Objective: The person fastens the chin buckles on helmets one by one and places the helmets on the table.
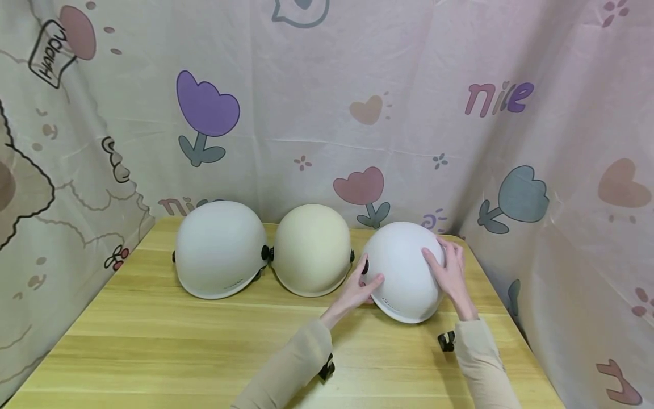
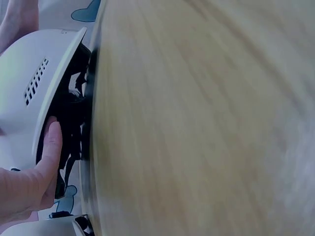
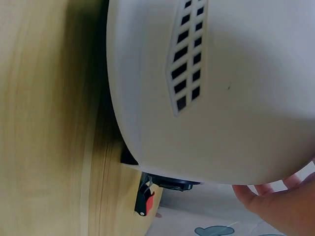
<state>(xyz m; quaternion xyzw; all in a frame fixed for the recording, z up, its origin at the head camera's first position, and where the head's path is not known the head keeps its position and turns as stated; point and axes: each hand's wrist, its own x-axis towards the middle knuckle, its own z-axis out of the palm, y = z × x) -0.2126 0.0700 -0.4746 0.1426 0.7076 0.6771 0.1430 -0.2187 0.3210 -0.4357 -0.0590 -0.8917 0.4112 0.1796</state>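
Note:
At the right of the table, a white helmet (image 1: 401,272) sits dome up, between both hands. My left hand (image 1: 357,288) grips its left rim; in the left wrist view a finger (image 2: 51,147) reaches under the rim among dark inner straps. My right hand (image 1: 451,271) holds the upper right side, fingers spread over the shell. In the right wrist view, the white shell (image 3: 256,123) shows slotted vents, and a black buckle (image 3: 143,199) with a red tab hangs below the rim.
A cream helmet (image 1: 313,250) stands left of the held one, and another white helmet (image 1: 219,250) is farther left, their side knobs close together. Behind the wooden table (image 1: 179,346) hangs a patterned curtain (image 1: 286,125).

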